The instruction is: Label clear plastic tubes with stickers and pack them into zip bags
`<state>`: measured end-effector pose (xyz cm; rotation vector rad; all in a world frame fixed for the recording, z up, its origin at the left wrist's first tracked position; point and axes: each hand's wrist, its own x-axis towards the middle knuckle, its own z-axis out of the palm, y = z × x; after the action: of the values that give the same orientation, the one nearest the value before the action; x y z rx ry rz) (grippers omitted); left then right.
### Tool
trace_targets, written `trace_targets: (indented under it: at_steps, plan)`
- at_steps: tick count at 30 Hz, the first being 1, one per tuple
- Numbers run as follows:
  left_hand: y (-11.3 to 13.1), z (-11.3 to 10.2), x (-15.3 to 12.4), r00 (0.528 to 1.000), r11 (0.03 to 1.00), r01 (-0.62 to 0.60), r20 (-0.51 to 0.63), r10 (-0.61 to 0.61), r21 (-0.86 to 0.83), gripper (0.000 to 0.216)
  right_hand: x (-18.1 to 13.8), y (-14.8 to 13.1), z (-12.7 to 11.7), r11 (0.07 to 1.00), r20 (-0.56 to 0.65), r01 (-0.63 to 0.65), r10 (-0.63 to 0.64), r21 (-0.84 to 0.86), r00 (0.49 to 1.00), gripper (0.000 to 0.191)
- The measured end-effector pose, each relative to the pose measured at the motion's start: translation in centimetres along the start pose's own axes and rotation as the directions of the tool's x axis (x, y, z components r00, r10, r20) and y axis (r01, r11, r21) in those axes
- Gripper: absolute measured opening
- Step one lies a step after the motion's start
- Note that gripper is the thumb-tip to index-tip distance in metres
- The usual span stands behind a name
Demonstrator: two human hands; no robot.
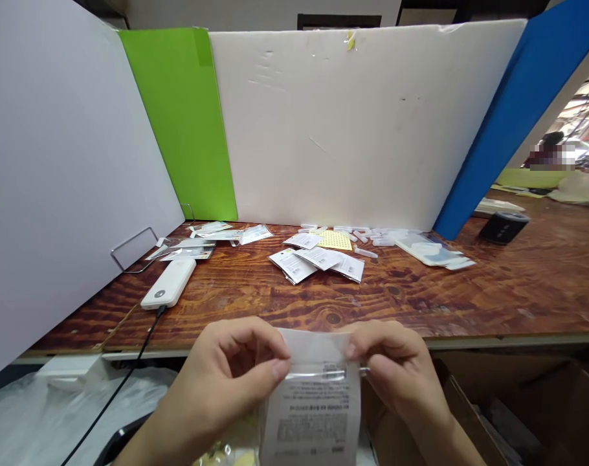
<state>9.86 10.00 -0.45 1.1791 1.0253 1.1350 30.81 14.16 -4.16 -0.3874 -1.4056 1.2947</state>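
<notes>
Both hands hold one small white printed plastic pouch point(316, 414) close to me, below the front edge of the wooden table point(421, 298). My left hand point(231, 382) pinches the pouch's top left with thumb and fingers curled. On the top right, my right hand point(396, 375) pinches its clear sealing strip. The pouch hangs upright with its printed text facing me.
On the table lie several similar pouches point(318, 259), a yellow dotted sheet point(336, 241), small clear tubes point(367, 233), more packets at the left point(211, 234), a white power bank point(169, 283) with a black cable, and a black speaker point(504, 226). White, green and blue boards wall the table. A cardboard box point(518, 414) sits lower right.
</notes>
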Motion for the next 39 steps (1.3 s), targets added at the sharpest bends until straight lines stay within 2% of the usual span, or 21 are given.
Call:
trace_targets:
  at_steps: [1, 3, 5, 9, 13, 15, 18, 21, 23, 27, 31, 35, 39]
  plan:
    - [-0.1, 0.0, 0.0, 1.0, 1.0, 0.007, 0.007, -0.007, -0.021, 0.006, -0.1, 0.2, 0.2, 1.0, -0.033, 0.008, -0.008, -0.005, 0.999, 0.005]
    - [-0.2, 0.0, 0.0, 1.0, 0.995, 0.017, 0.026, -0.014, -0.094, 0.004, -0.3, 0.5, 0.4, 1.0, -0.069, -0.004, 0.005, 0.008, 0.998, 0.01]
    - [-0.3, 0.0, 0.0, 0.999, 0.984, 0.025, 0.042, -0.018, -0.177, 0.005, -0.4, 0.7, 0.4, 0.996, -0.053, -0.056, 0.06, 0.069, 0.997, 0.013]
    - [-0.4, 0.5, 0.2, 0.999, 0.94, 0.034, 0.034, -0.024, -0.34, 0.009, -0.4, 1.0, -0.2, 0.962, 0.003, -0.188, 0.192, 0.199, 0.981, 0.006]
    - [-0.5, 0.8, 0.4, 0.999, 0.919, 0.039, 0.001, -0.042, -0.391, 0.011, -0.2, 1.3, -0.5, 0.948, 0.003, -0.223, 0.228, 0.229, 0.974, 0.008]
    - [-0.7, 0.8, 0.4, 1.0, 0.945, 0.019, -0.006, -0.023, -0.326, 0.009, -0.1, 1.4, -0.3, 0.96, -0.038, -0.214, 0.224, 0.179, 0.974, 0.012]
    - [-0.9, 1.0, 0.2, 0.999, 0.997, -0.033, -0.033, 0.031, -0.071, 0.012, -0.1, 1.3, 0.5, 0.981, -0.14, -0.193, 0.189, -0.015, 0.972, 0.023]
    - [-1.0, 1.4, 0.0, 0.99, 0.973, -0.068, -0.109, 0.093, 0.219, 0.019, 0.1, 1.3, 1.3, 0.96, -0.216, -0.217, 0.177, -0.18, 0.96, 0.038]
    - [-1.1, 1.5, -0.1, 0.987, 0.956, -0.082, -0.109, 0.117, 0.283, 0.021, 0.2, 1.4, 1.5, 0.952, -0.225, -0.262, 0.224, -0.159, 0.948, 0.04]
    - [-1.2, 1.0, 0.3, 0.997, 0.992, -0.064, -0.022, 0.067, 0.109, 0.019, 0.5, 1.5, 1.0, 0.95, -0.211, -0.298, 0.311, 0.091, 0.927, 0.036]
    - [-1.0, 0.7, 0.8, 0.998, 0.992, 0.008, -0.055, -0.015, -0.128, 0.013, 0.8, 1.6, 0.7, 0.881, -0.126, -0.366, 0.417, 0.3, 0.9, 0.028]
    - [-0.6, 0.9, 1.3, 0.99, 0.965, 0.019, -0.132, -0.055, -0.263, 0.012, 1.0, 2.1, 0.6, 0.847, -0.105, -0.411, 0.468, 0.338, 0.878, 0.021]
    - [-1.0, 0.9, 2.1, 0.968, 0.976, -0.009, -0.245, -0.046, -0.218, 0.014, 1.0, 3.0, 0.0, 0.854, -0.025, -0.45, 0.472, 0.261, 0.881, 0.022]
